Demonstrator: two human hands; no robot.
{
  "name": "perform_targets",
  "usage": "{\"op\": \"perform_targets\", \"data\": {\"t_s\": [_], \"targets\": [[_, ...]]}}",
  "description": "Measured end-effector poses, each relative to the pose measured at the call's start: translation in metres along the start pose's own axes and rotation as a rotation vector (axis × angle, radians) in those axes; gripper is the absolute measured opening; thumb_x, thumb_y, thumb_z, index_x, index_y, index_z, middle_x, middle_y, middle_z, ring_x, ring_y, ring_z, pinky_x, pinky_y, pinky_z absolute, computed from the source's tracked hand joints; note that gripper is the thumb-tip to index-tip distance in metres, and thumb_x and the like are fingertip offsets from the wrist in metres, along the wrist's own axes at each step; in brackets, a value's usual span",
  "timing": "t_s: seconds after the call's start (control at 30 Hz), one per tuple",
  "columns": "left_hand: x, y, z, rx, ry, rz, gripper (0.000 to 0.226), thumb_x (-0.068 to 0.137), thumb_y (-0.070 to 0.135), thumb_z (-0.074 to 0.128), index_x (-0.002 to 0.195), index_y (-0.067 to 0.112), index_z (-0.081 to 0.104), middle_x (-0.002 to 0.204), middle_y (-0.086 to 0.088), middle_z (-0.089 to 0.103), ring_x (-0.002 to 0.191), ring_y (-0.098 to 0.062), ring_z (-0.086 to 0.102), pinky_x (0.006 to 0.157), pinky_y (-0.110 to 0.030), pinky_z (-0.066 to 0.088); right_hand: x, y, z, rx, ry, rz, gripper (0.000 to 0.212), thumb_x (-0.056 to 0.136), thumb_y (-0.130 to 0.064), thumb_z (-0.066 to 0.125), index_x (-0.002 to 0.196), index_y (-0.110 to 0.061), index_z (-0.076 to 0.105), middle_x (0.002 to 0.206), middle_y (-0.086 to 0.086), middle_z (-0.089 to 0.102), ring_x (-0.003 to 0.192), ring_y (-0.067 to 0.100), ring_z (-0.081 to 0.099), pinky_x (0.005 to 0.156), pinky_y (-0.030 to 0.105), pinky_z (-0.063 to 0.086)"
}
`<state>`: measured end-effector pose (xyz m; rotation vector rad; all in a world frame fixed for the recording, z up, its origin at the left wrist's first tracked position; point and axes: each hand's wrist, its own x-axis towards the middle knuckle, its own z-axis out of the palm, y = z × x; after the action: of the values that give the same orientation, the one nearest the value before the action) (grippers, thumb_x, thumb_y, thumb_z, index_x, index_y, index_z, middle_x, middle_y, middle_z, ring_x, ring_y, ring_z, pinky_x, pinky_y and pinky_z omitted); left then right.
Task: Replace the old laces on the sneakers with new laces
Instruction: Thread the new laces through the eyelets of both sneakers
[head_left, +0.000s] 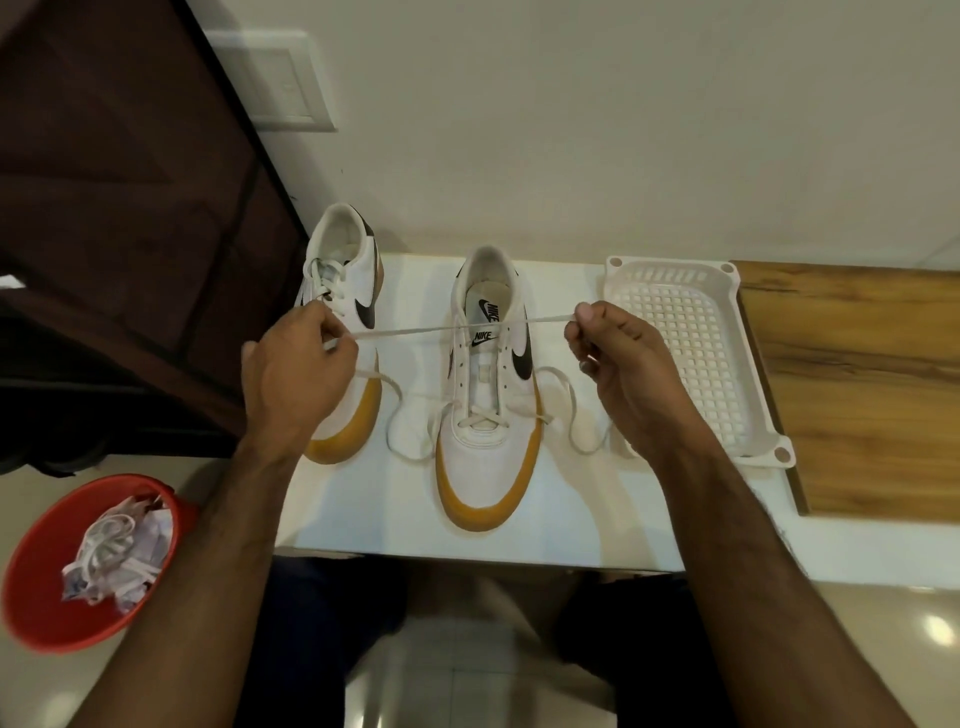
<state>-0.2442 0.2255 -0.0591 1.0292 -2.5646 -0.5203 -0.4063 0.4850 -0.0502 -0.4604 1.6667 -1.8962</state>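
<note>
Two white sneakers with tan soles stand on a white table (405, 509). The left sneaker (347, 312) is fully laced. The middle sneaker (488, 395) has a white lace (441, 328) crossed only through its lowest eyelets near the toe. Loops of that lace trail out on both sides of the shoe. My left hand (298, 371) pinches one lace end and my right hand (621, 358) pinches the other. The ends are stretched taut across the shoe's tongue, above the open eyelets.
A white perforated plastic tray (727, 322) lies at the right of the table, beside a wooden surface (857, 384). A red bowl (47, 597) on the floor at lower left holds white laces and crumpled paper. A dark cabinet (114, 208) stands on the left.
</note>
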Motion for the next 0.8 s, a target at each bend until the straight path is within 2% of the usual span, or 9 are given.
{"op": "perform_targets", "data": {"t_s": [0.1,0.17,0.27,0.37,0.43,0.53,0.63,0.73,0.8], "targets": [[-0.005,0.01,0.004,0.142,0.035,0.131,0.023,0.088,0.021,0.067,0.11,0.021,0.063,0.126,-0.004,0.051,0.114,-0.028,0.049,0.093,-0.051,0.036,-0.002,0.003,0.005,-0.166,0.009,-0.03,0.023,0.101,-0.023,0.061,0.09,-0.007,0.074,0.081,-0.009,0.07,0.073,0.004,0.053,0.071,0.017,0.04],[-0.012,0.026,0.004,-0.012,0.033,0.3,0.034,0.088,0.021,0.066,0.122,0.025,0.059,0.139,0.001,0.044,0.127,-0.024,0.04,0.098,-0.051,0.033,-0.002,0.004,0.009,-0.247,-0.041,-0.045,0.02,0.101,-0.017,0.061,0.097,-0.005,0.076,0.088,-0.002,0.075,0.072,0.001,0.055,0.068,0.011,0.042],[-0.025,0.056,0.014,-0.283,-0.115,0.556,0.041,0.094,0.026,0.059,0.135,0.027,0.055,0.142,0.009,0.047,0.135,-0.014,0.04,0.107,-0.045,0.028,-0.003,0.006,0.016,-0.309,-0.169,-0.033,0.017,0.101,-0.012,0.06,0.099,-0.014,0.076,0.097,0.015,0.072,0.083,0.006,0.062,0.076,0.014,0.047],[-0.036,0.071,0.027,-0.308,-0.203,0.653,0.036,0.1,0.034,0.057,0.135,0.026,0.056,0.133,0.012,0.059,0.127,-0.005,0.05,0.105,-0.037,0.025,-0.003,0.01,0.022,-0.349,-0.224,-0.072,0.013,0.097,-0.009,0.066,0.102,-0.007,0.078,0.096,0.009,0.077,0.097,0.018,0.071,0.093,0.033,0.055],[-0.036,0.068,0.03,-0.334,-0.209,0.67,0.034,0.099,0.034,0.06,0.131,0.023,0.061,0.118,0.012,0.068,0.109,-0.003,0.059,0.1,-0.035,0.031,-0.003,0.009,0.023,-0.361,-0.193,-0.103,0.009,0.091,-0.01,0.074,0.097,-0.006,0.078,0.089,0.004,0.078,0.091,0.016,0.073,0.092,0.037,0.056],[-0.03,0.061,0.028,-0.325,-0.162,0.707,0.03,0.094,0.027,0.07,0.123,0.017,0.067,0.101,0.008,0.07,0.09,-0.006,0.062,0.087,-0.031,0.039,-0.002,0.009,0.022,-0.295,-0.114,-0.062,0.02,0.081,-0.012,0.084,0.094,-0.005,0.071,0.08,0.008,0.077,0.084,0.022,0.075,0.086,0.032,0.058],[-0.03,0.061,0.028,-0.244,-0.12,0.798,0.026,0.094,0.02,0.071,0.119,0.013,0.069,0.105,0.001,0.07,0.094,-0.013,0.062,0.08,-0.031,0.041,-0.001,0.01,0.026,-0.231,-0.123,-0.008,0.029,0.079,-0.007,0.085,0.095,0.001,0.061,0.079,0.017,0.076,0.082,0.027,0.076,0.084,0.034,0.06],[-0.03,0.062,0.03,-0.218,-0.111,0.853,0.022,0.096,0.024,0.062,0.113,0.012,0.072,0.1,0.0,0.07,0.091,-0.017,0.064,0.077,-0.031,0.041,-0.001,0.012,0.027,-0.222,-0.142,0.021,0.028,0.08,-0.005,0.083,0.093,0.001,0.059,0.076,0.016,0.076,0.075,0.022,0.075,0.071,0.025,0.054],[-0.027,0.059,0.029,-0.216,-0.074,0.838,0.021,0.096,0.025,0.06,0.105,0.012,0.074,0.095,0.001,0.07,0.086,-0.017,0.065,0.074,-0.029,0.037,-0.001,0.012,0.025,-0.233,-0.163,0.02,0.025,0.081,-0.007,0.083,0.091,0.0,0.061,0.077,0.016,0.076,0.075,0.022,0.074,0.071,0.022,0.053]]}}
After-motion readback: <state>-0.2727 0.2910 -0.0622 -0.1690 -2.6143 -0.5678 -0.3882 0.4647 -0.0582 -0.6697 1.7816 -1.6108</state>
